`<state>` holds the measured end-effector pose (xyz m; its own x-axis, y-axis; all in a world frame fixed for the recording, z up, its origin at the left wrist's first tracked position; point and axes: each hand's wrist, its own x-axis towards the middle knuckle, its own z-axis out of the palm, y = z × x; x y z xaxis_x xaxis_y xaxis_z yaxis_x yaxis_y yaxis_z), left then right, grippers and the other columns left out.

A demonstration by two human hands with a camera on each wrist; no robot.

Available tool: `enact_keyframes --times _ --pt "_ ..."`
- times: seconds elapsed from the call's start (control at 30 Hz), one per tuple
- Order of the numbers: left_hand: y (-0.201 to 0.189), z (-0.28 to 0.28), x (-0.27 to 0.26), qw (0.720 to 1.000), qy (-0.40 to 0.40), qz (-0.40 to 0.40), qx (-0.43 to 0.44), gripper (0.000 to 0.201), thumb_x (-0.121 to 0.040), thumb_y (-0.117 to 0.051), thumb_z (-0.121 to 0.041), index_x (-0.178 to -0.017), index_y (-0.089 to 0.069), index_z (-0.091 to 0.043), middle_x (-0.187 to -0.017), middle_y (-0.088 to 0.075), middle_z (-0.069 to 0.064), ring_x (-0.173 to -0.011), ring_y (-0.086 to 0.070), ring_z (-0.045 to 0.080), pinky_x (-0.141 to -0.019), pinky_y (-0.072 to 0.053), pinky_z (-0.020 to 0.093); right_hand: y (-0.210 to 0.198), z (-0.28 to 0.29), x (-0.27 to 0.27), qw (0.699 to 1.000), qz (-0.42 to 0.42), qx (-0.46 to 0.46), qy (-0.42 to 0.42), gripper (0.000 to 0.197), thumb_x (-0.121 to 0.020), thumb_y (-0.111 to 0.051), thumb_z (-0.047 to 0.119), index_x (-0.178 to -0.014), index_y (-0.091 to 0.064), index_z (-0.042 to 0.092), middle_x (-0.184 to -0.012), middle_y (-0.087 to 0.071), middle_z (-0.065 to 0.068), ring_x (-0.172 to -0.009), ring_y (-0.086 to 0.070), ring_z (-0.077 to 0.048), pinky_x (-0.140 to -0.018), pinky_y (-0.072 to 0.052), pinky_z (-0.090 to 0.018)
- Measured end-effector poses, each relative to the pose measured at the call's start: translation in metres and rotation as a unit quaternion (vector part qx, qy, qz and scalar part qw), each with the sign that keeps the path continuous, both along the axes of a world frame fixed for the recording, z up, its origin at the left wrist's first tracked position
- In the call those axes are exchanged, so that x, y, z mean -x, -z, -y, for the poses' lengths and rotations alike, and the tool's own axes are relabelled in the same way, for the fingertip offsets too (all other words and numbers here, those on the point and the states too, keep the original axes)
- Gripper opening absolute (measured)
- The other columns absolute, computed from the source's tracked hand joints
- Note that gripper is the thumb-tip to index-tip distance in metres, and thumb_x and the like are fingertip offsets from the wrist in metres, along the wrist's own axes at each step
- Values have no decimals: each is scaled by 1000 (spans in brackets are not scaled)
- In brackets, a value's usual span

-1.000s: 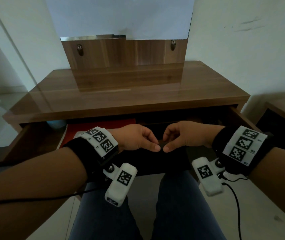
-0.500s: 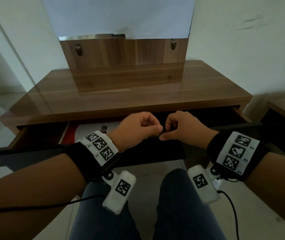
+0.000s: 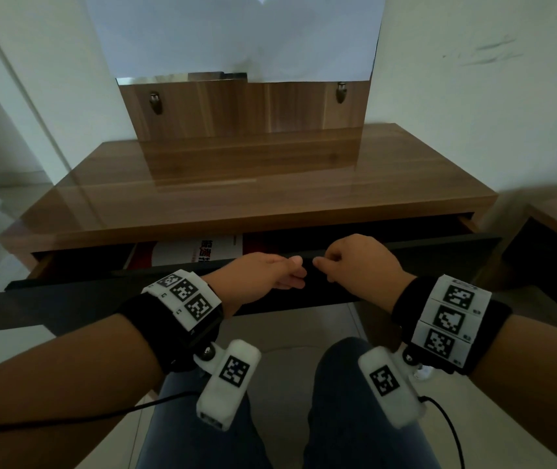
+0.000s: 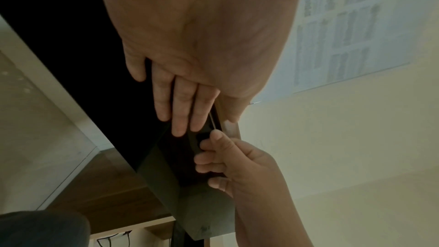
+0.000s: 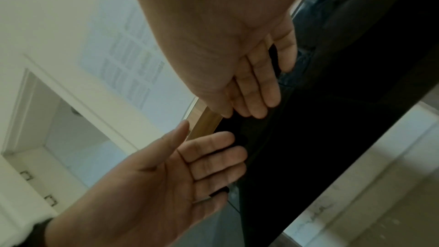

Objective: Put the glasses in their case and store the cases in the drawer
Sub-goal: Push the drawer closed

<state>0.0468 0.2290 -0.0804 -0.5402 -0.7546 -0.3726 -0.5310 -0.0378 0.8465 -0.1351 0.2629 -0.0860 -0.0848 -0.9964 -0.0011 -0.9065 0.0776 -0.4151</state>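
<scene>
- Pressing on the dark front panel of one drawer [image 3: 67,299], two hands meet side by side at its middle, close together but not touching.
- Left hand [image 3: 263,275]: palm up and spread, its fingers [image 5: 213,157] laid nearly straight against the panel, thumb by the top edge; it holds nothing.
- Right hand [image 3: 361,265]: thumb at the panel's top edge, fingers [image 4: 206,157] bent against the panel in the left wrist view but lying straighter in its own wrist view; I cannot tell whether it grips the edge or only pushes.
- The drawer stands partly open, just beyond both hands and under the wooden surface [image 3: 236,198].
- One red-and-white printed item [image 3: 199,252] lies inside, beyond the left hand; the part beyond the right hand is too dark to read.
- Two wrist bands, left [image 3: 185,296] and right [image 3: 449,316], each show three square markers.
- Far beyond the hands stands one wooden back panel [image 3: 236,110] with two metal knobs, one [image 3: 155,101] left, one [image 3: 339,94] right, and one white sheet [image 3: 236,32] above.
- Two legs in jeans [image 3: 189,434] sit below the hands.
</scene>
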Motion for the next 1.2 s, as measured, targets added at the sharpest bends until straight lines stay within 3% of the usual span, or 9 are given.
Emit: enact_keyframes --times 0.07,0.13,0.2,0.3,0.37,0.5,0.7,0.83,1.2 --pt "0 3 0 1000 -21 10 -19 51 -96 -38 -54 -124 -64 -21 -121 -70 -2 -118 -59 11 -96 -33 25 1 0 -1 999 37 -18 9 36 -90 -54 50 -76 -68 21 -73 -69 -2 -69 -65 -17 -69 -55 -35" --pt "-3 5 1 998 -48 15 -43 61 -92 -35 -62 -127 -62 -19 -126 -67 0 -118 -57 13 -89 -32 23 2 1 -2 994 103 -34 27 49 -89 -53 54 -91 -72 9 -78 -70 -9 -77 -67 -28 -71 -55 -36" --pt "-8 6 3 995 -78 10 -65 72 -89 -32 -68 -128 -61 -16 -130 -64 1 -109 -58 12 -87 -28 26 -1 4 -4 975 208 -53 64 64 -88 -53 57 -105 -69 -2 -96 -73 -19 -90 -66 -36 -78 -54 -41" --pt "-11 12 4 989 -119 -6 -84 82 -87 -26 -72 -131 -58 -11 -129 -62 3 -84 -56 4 -84 -26 27 -10 11 -8 918 351 -124 134 71 -85 -48 67 -113 -67 4 -116 -68 -9 -92 -62 -18 -75 -47 -31" --pt "-10 20 4 986 -142 -15 -81 88 -84 -24 -76 -128 -60 -9 -124 -64 4 -83 -57 5 -81 -27 26 -15 16 -6 891 394 -162 156 79 -79 -43 76 -113 -66 8 -118 -66 -6 -106 -59 -21 -90 -42 -39" --pt "-1 40 3 982 -169 -42 -76 99 -77 -24 -83 -122 -62 -3 -114 -70 7 -100 -64 16 -99 -43 32 -20 28 -2 857 444 -187 182 94 -74 -36 85 -113 -66 5 -117 -67 -9 -109 -60 -26 -91 -42 -48" --pt "2 53 5 982 -169 -48 -74 99 -80 -18 -81 -113 -68 -3 -112 -69 8 -108 -62 19 -107 -40 36 -21 43 1 834 475 -205 193 95 -76 -30 85 -110 -67 4 -115 -68 -10 -105 -60 -26 -85 -42 -46" --pt "7 59 4 978 -181 -63 -81 93 -82 -18 -79 -104 -71 -6 -113 -70 8 -108 -63 19 -107 -41 36 -17 49 1 830 477 -204 203 90 -79 -31 81 -109 -68 4 -114 -68 -11 -103 -61 -26 -81 -44 -45" --pt "13 70 2 975 -189 -78 -87 81 -90 -21 -70 -101 -72 -8 -112 -71 8 -106 -65 18 -105 -42 34 -9 62 1 826 486 -184 218 80 -87 -33 72 -102 -70 2 -110 -69 -11 -104 -61 -26 -100 -45 -47"
